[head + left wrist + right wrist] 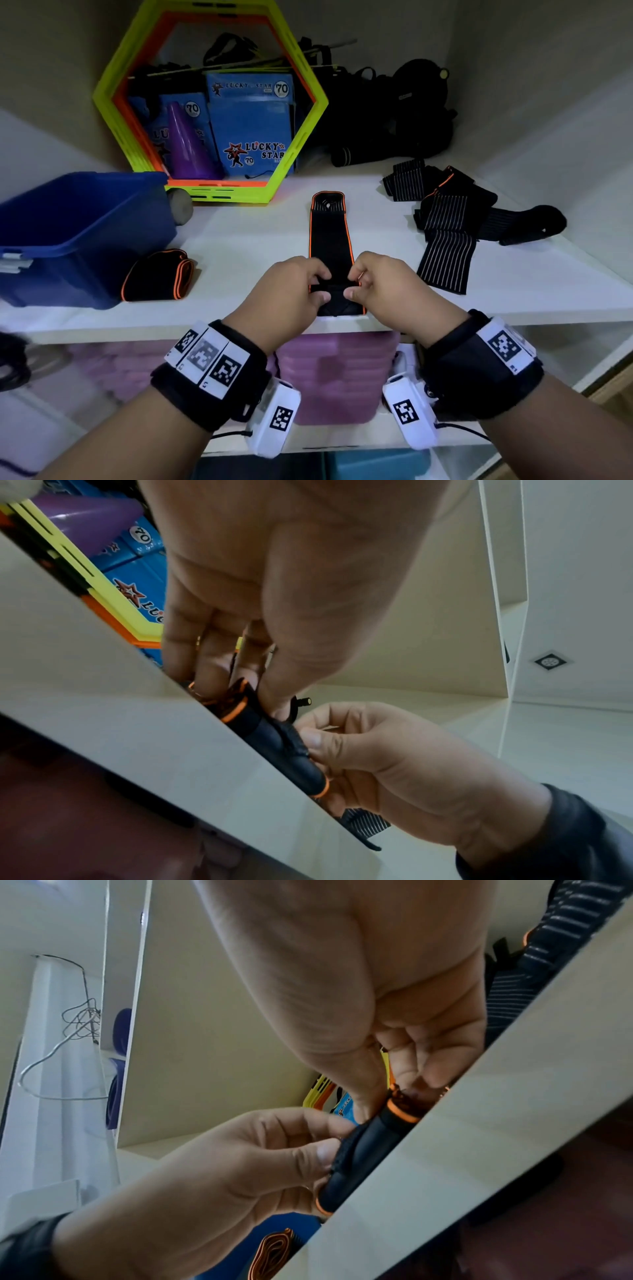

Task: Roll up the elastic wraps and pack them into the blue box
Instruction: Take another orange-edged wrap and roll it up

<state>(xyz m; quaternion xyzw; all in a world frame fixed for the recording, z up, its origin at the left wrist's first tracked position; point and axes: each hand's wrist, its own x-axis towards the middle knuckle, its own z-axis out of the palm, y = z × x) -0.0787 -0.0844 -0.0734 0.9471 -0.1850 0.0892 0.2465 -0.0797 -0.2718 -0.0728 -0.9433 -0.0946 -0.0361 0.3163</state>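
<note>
A black elastic wrap with orange edges (330, 236) lies stretched along the white shelf (239, 240), pointing away from me. Its near end is curled into a small roll (274, 737) at the shelf's front edge. My left hand (322, 286) pinches the roll's left part and my right hand (356, 284) pinches its right part, thumbs toward me. The roll (363, 1150) also shows in the right wrist view under the right hand (397, 1096). The blue box (85, 222) stands open at the left. A rolled wrap (157, 275) lies beside it on the shelf.
A heap of loose striped wraps (445, 219) lies at the right. Behind stand a green and orange hexagon frame (318, 102), blue packets (253, 126), a purple cone (186, 144) and black gear (394, 113). A pink bin (339, 370) sits below the shelf.
</note>
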